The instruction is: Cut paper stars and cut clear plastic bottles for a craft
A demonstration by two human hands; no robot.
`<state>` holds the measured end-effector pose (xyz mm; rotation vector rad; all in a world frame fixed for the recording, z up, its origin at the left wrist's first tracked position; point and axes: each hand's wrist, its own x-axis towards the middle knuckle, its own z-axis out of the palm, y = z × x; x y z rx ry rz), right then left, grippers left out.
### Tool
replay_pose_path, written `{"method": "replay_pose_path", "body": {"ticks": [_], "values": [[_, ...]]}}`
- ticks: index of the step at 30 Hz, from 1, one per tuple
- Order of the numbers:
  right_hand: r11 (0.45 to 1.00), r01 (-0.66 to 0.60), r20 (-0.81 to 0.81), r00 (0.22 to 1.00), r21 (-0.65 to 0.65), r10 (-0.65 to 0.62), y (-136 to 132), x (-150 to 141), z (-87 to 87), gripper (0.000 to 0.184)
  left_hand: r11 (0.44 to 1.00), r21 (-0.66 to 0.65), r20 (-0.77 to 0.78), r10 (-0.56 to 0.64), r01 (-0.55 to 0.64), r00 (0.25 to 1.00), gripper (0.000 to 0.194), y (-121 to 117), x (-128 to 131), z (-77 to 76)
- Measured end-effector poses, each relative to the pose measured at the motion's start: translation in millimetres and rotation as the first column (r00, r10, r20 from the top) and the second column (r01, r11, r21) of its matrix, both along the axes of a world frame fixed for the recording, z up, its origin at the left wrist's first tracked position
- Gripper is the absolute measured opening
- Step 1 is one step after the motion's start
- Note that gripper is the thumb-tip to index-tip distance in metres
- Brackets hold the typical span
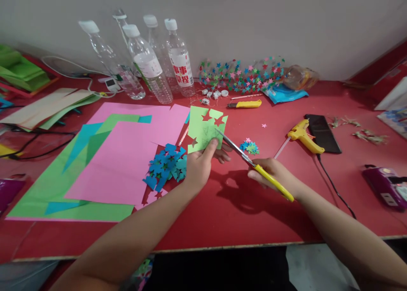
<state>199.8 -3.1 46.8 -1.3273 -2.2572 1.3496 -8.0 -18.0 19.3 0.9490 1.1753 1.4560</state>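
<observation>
My left hand (202, 163) pinches the lower edge of a light green paper (200, 125), thumb on top. Star-shaped holes are cut in this paper and pencil outlines of stars are drawn on it. In my right hand (275, 174) is a pair of scissors (270, 181) with yellow handles, their blade tips at the drawn outlines. Some of my right fingers are hidden behind the handles. A small pile of cut paper stars (249, 146) lies just beyond the scissors. Blue paper scraps (167, 166) with star holes are heaped left of my left hand.
Pink paper sheets (108, 163) over green and blue ones cover the table's left. Several plastic bottles (179, 64) stand along the wall. A yellow utility knife (244, 104), a yellow glue gun (305, 136) and a black phone (322, 134) lie behind and to the right.
</observation>
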Motion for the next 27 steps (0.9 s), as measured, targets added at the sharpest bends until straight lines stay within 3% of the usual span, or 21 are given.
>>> {"method": "replay_pose_path", "body": {"ticks": [3, 9, 27], "values": [[1.000, -0.001, -0.028, 1.000, -0.016, 0.000, -0.2, -0.2, -1.7, 0.056, 1.000, 0.012, 0.006, -0.020, 0.020, 1.000, 0.037, -0.2, -0.1, 1.1], [0.986, -0.003, -0.139, 0.990, -0.169, -0.021, -2.1, 1.0, -5.1, 0.053, 0.999, 0.010, 0.018, -0.038, 0.038, 0.999, 0.037, 0.0, 0.5, 0.4], [0.977, 0.021, -0.122, 0.991, -0.212, -0.048, -3.2, -1.8, -5.0, 0.052, 0.999, -0.035, -0.085, 0.034, -0.037, 0.996, 0.040, -1.6, -1.7, 4.8]]}}
